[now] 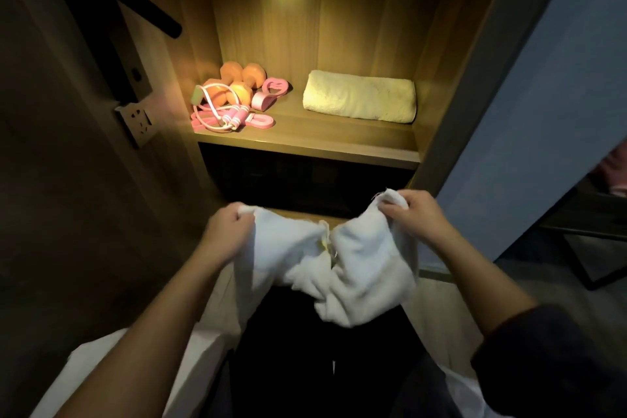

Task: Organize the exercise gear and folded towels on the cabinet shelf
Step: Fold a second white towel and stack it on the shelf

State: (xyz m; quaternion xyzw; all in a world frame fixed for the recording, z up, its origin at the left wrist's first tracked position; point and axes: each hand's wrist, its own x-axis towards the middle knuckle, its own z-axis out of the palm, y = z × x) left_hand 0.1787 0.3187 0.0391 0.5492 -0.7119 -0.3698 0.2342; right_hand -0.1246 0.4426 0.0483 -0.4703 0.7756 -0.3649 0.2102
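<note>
A dim room holds a wooden cabinet lit warm from inside. Its open shelf (305,142) lies ahead of the hands, with a blue panel (543,112) to the right and a wall socket (137,120) to the left.

The white towel (342,265) hangs unfolded in the air below and in front of that shelf, well apart from it, bunched and sagging in the middle. The left hand (225,234) grips its upper left corner, fingers curled round the cloth. The right hand (415,212) pinches the upper right corner and sits a little higher. As held, the towel's long axis runs left to right between the hands, tilted up toward the right, and the loose body drops toward the person.

The step in hand looks like folding, with placement not yet begun. The next move likely calls for drawing the corners apart to take out the slack, then bringing them together in even folds.

The folded cream towel (359,100) on the right half of the shelf gives the pattern: it lies long axis left to right, roughly parallel to the shelf's front edge. The white one could go in front of it or on top.

On the left half, the orange dumbbells (242,78), skipping rope (224,112), pink grip trainer (271,92) and pink band (261,120) sit clustered together.
</note>
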